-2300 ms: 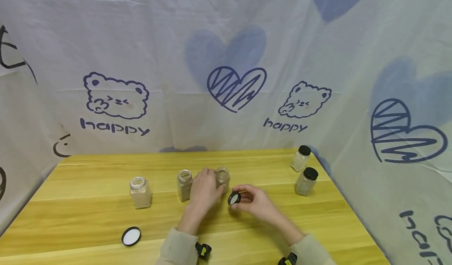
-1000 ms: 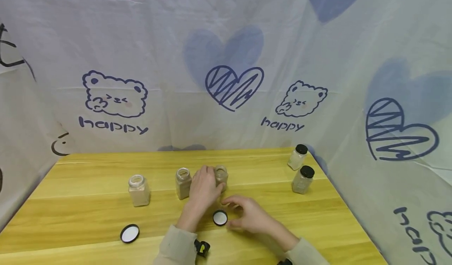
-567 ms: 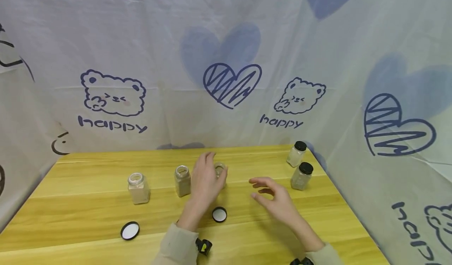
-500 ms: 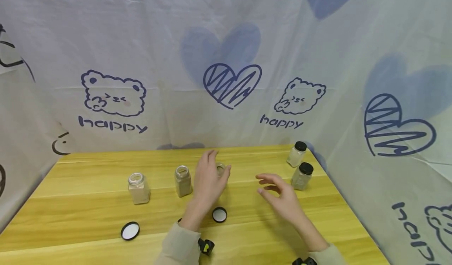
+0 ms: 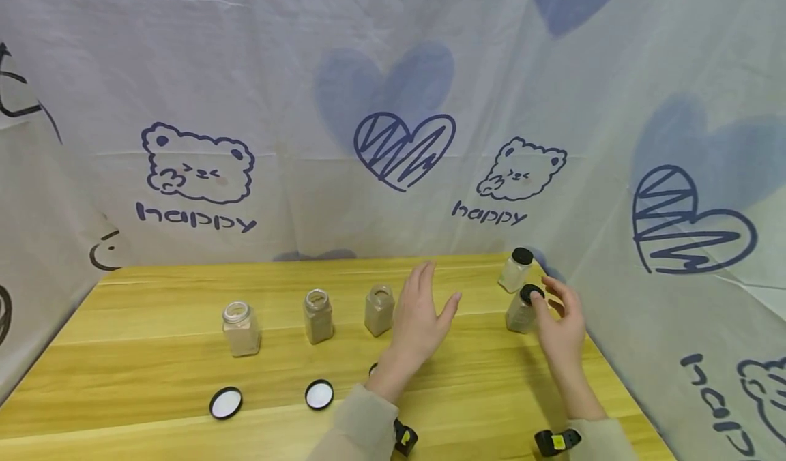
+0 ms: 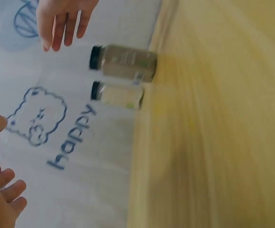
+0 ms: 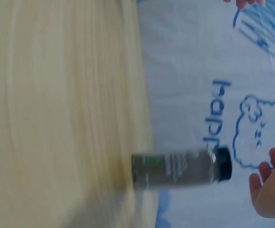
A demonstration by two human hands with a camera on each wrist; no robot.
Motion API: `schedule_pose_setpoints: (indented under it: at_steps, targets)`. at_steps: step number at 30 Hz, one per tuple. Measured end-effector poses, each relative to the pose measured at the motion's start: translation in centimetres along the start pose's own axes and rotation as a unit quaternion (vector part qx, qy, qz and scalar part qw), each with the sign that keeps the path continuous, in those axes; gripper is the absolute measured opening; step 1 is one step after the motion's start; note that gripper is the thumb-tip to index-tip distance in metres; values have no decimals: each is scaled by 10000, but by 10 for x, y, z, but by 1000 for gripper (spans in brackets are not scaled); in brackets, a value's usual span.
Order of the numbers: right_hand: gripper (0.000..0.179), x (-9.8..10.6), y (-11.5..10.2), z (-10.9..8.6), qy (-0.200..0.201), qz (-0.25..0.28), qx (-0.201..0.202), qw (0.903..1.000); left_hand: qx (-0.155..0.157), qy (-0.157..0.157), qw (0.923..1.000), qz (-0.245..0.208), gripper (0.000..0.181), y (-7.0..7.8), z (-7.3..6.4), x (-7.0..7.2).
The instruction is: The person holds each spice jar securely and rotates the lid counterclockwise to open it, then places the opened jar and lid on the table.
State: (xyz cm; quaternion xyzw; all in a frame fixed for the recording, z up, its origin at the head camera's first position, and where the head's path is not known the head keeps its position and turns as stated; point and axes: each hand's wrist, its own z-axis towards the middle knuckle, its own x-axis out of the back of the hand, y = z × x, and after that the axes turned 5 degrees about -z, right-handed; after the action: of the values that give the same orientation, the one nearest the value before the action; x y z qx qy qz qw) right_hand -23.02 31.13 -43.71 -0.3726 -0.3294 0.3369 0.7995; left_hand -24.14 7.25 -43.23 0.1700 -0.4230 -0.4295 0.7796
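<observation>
My right hand (image 5: 561, 331) is beside the black-lidded jar of grey-brown powder (image 5: 519, 316) at the table's right, fingers loosely bent around its lid. In the right wrist view a gap separates those fingers from the lid (image 7: 225, 164). My left hand (image 5: 420, 321) hovers over the middle of the table with fingers and thumb spread, holding nothing. Just left of it stands an uncapped jar (image 5: 379, 312) of brownish powder. Two more uncapped jars, one grey-brown (image 5: 318, 323) and one pale (image 5: 242, 336), stand farther left.
Behind the capped jar stands another black-lidded jar with pale contents (image 5: 514, 275). Two black lids, one at left (image 5: 226, 403) and one nearer the middle (image 5: 319, 395), lie white side up. My left wrist mostly covers a third. A patterned cloth (image 5: 295, 195) hangs behind the table.
After setting a lid down on the table, my right hand has moved right to the capped jar. My left hand has left the third open jar and moved right.
</observation>
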Motion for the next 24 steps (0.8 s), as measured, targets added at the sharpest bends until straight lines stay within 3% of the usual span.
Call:
schedule_pose_setpoints:
  at_steps: [6, 11, 16, 24]
  targets:
    - [53, 10, 7, 9, -706, -366, -1248, 9890, 323, -890, 9951, 276, 73, 9, -1, -24]
    - [62, 11, 10, 16, -1157, -414, -1731, 9772, 601, -1524, 9856, 414, 75, 10, -3, -40]
    - [57, 9, 13, 19, -1314, -604, -1796, 9730, 735, -1876, 9781, 530, 75, 8, -6, -49]
    - [43, -6, 15, 20, -1635, -1087, -1332, 9714, 989, -2086, 9713, 573, 72, -5, -7, -58]
